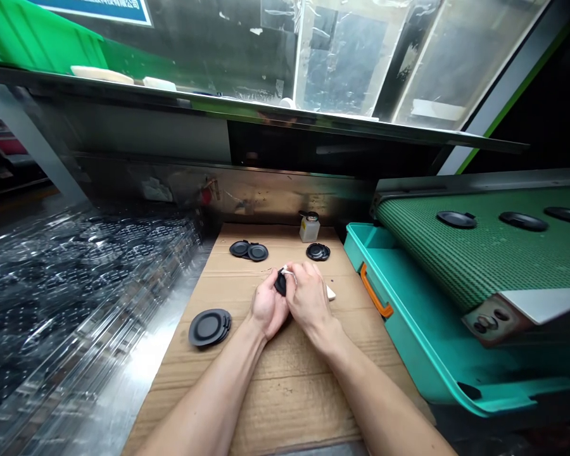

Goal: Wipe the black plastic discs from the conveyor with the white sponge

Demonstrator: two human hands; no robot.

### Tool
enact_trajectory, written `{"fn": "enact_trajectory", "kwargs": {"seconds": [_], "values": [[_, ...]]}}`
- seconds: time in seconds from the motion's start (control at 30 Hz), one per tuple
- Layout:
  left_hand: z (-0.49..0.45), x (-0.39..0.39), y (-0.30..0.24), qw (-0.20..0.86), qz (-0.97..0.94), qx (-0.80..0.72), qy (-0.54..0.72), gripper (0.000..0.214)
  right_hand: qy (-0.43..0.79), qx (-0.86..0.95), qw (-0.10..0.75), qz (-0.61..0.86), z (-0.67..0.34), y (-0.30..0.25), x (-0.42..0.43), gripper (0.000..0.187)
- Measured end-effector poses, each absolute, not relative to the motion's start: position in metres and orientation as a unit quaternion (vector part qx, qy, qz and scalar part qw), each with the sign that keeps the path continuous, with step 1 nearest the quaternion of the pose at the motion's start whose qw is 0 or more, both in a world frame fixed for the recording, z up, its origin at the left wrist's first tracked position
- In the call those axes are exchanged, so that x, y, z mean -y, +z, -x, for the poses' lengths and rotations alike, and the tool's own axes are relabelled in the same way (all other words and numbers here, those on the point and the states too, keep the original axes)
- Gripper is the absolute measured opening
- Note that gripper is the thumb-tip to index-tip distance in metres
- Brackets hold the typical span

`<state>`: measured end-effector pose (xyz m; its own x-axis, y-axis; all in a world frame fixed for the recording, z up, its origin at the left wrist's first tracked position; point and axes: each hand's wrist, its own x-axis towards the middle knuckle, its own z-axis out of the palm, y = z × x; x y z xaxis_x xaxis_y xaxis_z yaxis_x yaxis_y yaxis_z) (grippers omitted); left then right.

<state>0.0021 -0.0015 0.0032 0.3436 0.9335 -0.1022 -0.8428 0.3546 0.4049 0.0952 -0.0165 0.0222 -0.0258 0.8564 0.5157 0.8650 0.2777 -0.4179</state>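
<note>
Black disc stack [209, 328] near left hand [267, 308]; teal bin wall [408, 342] bars right hand [310, 301] rightward

Legible writing appears on only one thing: the blue-framed sign [90, 9] cut off by the top edge of the view, where the end of a line of Chinese characters looks like 有限公司 (the characters before it are too blurred and cropped to be sure of). The small plastic bottle [309, 231] shows no marking readable at this size.
</note>
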Motion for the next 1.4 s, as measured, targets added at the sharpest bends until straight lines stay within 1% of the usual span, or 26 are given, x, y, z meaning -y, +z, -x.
{"fn": "enact_trajectory", "kwargs": {"seconds": [0.2,0.3,0.43,0.57,0.7,0.83,1.07,1.27,1.4], "values": [[0.007,0.000,0.004,0.794,-0.140,-0.217,0.551,0.032,0.001,0.805,0.281,0.523,-0.097,0.019,0.023,0.015],[0.009,-0.002,0.003,0.795,-0.133,-0.199,0.557,0.031,-0.017,0.807,0.258,0.531,-0.104,0.018,0.022,0.015],[0.006,-0.002,0.004,0.784,-0.126,-0.201,0.574,0.030,-0.055,0.770,0.280,0.571,-0.111,0.018,0.015,0.016],[0.005,-0.003,0.006,0.774,-0.110,-0.216,0.584,0.030,-0.015,0.816,0.284,0.503,-0.111,0.014,0.013,0.014],[0.004,-0.003,0.007,0.784,-0.098,-0.201,0.580,0.032,-0.021,0.793,0.298,0.531,-0.109,0.012,0.015,0.014],[0.002,0.000,0.008,0.774,-0.089,-0.211,0.590,0.030,-0.021,0.795,0.316,0.517,-0.100,0.015,0.010,0.013],[-0.002,0.000,0.007,0.778,-0.105,-0.205,0.584,0.034,-0.071,0.750,0.330,0.569,-0.100,0.019,-0.003,0.019],[0.005,-0.005,0.008,0.771,-0.099,-0.211,0.592,0.032,-0.038,0.757,0.339,0.558,-0.117,0.011,0.003,0.017],[0.006,-0.005,0.009,0.768,-0.097,-0.209,0.597,0.032,-0.020,0.754,0.369,0.544,-0.118,0.010,0.006,0.018]]}}
